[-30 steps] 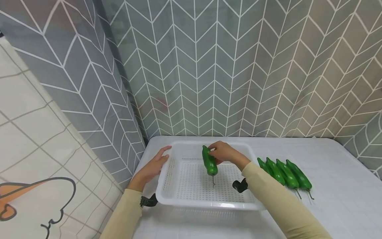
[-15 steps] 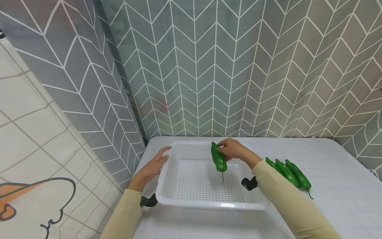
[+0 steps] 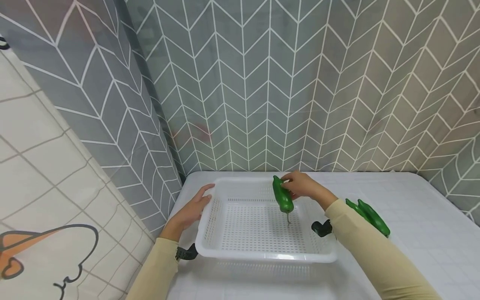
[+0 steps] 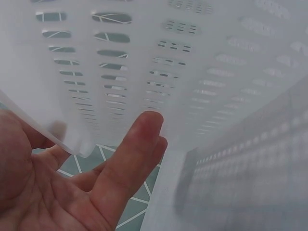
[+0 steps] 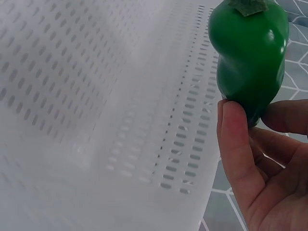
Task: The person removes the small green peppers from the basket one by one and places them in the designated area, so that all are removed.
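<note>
My right hand [image 3: 303, 186] pinches a long green pepper [image 3: 283, 198] between thumb and fingers. The pepper hangs over the right half of a white perforated plastic basket [image 3: 262, 256], its stem pointing down toward me. In the right wrist view, the fingertips hold the pepper's narrow end, with its green cap at the top of the frame. My left hand [image 3: 191, 211] grips the basket's left rim. In the left wrist view, its fingers [image 4: 137, 149] lie against the outside of the basket wall [image 4: 231, 57], and the rim passes between them and the rest of the hand.
More green peppers [image 3: 376, 218] lie side by side on the white table [image 3: 431, 208], right of the basket, partly behind my right sleeve [image 3: 369, 246]. A patterned grey curtain [image 3: 240, 104] hangs behind the table. Another white cloth with lines [image 3: 48, 175] is at the left.
My right hand has moved rightward and slightly back with the pepper, still over the basket. The right sleeve now hides more of the lying peppers. My left hand stays on the rim.
</note>
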Demonstrator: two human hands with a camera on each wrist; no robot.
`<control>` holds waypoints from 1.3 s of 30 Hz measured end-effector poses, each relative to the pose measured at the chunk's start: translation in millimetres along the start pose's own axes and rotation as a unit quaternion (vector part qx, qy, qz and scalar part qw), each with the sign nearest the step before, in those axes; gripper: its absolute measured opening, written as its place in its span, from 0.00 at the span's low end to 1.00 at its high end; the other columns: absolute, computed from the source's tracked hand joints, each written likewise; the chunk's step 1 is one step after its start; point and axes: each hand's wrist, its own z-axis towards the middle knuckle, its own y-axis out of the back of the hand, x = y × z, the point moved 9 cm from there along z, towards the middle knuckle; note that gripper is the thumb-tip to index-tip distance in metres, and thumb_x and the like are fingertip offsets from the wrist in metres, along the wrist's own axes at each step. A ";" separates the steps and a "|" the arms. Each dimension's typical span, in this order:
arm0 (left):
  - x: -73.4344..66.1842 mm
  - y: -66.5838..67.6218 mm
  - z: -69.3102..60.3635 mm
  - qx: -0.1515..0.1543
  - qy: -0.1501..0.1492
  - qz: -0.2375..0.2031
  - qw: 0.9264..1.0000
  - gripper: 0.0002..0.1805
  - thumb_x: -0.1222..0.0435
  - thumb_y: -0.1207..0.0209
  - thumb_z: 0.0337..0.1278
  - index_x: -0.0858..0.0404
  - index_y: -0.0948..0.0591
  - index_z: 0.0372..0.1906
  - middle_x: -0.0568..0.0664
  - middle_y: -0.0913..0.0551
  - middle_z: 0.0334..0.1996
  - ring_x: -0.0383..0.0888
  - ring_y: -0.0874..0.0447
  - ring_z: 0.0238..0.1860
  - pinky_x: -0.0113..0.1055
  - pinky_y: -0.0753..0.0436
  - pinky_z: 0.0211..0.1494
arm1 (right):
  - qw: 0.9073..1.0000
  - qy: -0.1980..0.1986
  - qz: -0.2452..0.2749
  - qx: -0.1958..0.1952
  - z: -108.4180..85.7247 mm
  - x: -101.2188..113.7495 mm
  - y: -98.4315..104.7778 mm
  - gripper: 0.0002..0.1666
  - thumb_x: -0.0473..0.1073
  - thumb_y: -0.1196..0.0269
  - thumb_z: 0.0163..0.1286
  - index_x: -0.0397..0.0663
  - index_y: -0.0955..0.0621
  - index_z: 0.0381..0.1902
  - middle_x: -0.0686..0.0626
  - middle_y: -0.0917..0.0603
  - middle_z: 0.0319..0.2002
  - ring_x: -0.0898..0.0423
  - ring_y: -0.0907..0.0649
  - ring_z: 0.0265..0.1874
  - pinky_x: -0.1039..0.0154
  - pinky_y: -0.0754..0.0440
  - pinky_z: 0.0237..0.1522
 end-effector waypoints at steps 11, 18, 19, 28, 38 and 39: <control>-1.4 0.9 1.4 -0.005 0.003 0.003 1.000 0.27 0.53 0.61 0.84 0.42 0.48 0.80 0.58 0.25 0.63 0.51 0.20 0.55 0.52 0.21 0.55 | 1.000 0.008 0.007 0.000 -10.0 0.2 15.3 0.24 0.34 0.45 0.77 0.19 0.29 0.64 0.30 0.17 0.44 0.41 0.11 0.37 0.54 0.12 0.36; -2.1 0.6 1.7 -0.003 -0.001 0.010 1.000 0.27 0.53 0.61 0.84 0.43 0.49 0.80 0.58 0.25 0.63 0.51 0.20 0.54 0.53 0.22 0.56 | 1.000 0.008 0.012 -0.003 -15.3 0.5 23.7 0.25 0.34 0.45 0.78 0.19 0.30 0.65 0.27 0.18 0.48 0.41 0.12 0.38 0.52 0.13 0.39; -2.1 0.5 1.7 -0.003 -0.001 0.011 1.000 0.27 0.53 0.61 0.84 0.43 0.49 0.80 0.58 0.25 0.63 0.50 0.20 0.54 0.54 0.22 0.56 | 1.000 0.006 0.014 -0.004 -16.0 -0.6 25.3 0.25 0.34 0.45 0.78 0.19 0.31 0.65 0.27 0.18 0.48 0.41 0.12 0.39 0.52 0.13 0.39; -3.0 0.4 -0.2 -0.002 -0.001 0.005 1.000 0.27 0.54 0.61 0.84 0.44 0.49 0.80 0.58 0.25 0.63 0.51 0.20 0.54 0.53 0.21 0.55 | 1.000 0.007 0.014 -0.007 -21.8 -10.5 37.4 0.27 0.35 0.46 0.78 0.18 0.33 0.66 0.25 0.20 0.52 0.44 0.12 0.38 0.53 0.13 0.38; -2.1 0.5 -0.8 -0.001 0.003 0.001 1.000 0.27 0.54 0.61 0.84 0.43 0.49 0.80 0.58 0.25 0.63 0.51 0.21 0.54 0.54 0.23 0.56 | 1.000 0.015 -0.003 -0.010 -31.1 -14.1 49.5 0.26 0.36 0.47 0.79 0.19 0.32 0.66 0.29 0.17 0.48 0.46 0.12 0.37 0.54 0.13 0.38; -2.1 0.5 -0.7 -0.002 0.004 0.000 1.000 0.27 0.54 0.61 0.84 0.43 0.48 0.80 0.58 0.25 0.63 0.51 0.21 0.54 0.54 0.23 0.56 | 1.000 0.015 -0.006 -0.011 -32.1 -14.5 50.9 0.26 0.36 0.47 0.79 0.20 0.32 0.67 0.29 0.17 0.48 0.46 0.12 0.37 0.54 0.13 0.38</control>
